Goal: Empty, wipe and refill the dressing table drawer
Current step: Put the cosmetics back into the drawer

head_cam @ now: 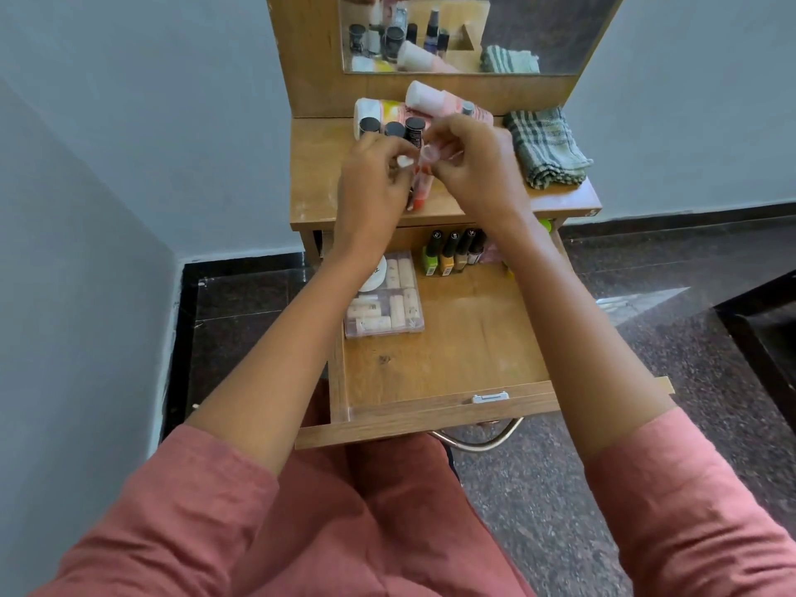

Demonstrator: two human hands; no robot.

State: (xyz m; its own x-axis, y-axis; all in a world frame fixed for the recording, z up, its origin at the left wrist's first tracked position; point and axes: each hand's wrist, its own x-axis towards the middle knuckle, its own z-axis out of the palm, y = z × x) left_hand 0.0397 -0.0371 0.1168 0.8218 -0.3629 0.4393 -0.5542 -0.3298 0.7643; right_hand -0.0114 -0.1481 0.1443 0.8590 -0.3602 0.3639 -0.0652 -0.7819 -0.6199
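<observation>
The wooden dressing table top point(310, 178) carries a folded checked cloth point(545, 146) at its right end. Against the mirror panel at the rear lie a white-capped tube point(374, 112) and a pink bottle point(433, 99), both on their sides, with three dark-capped containers point(394, 129) standing upright just in front. The open drawer point(465, 338) below holds a clear plastic box point(390, 308) of small pale items at rear left and a row of four nail polish bottles point(452, 252) along its rear edge (caps pointing rearward).
</observation>
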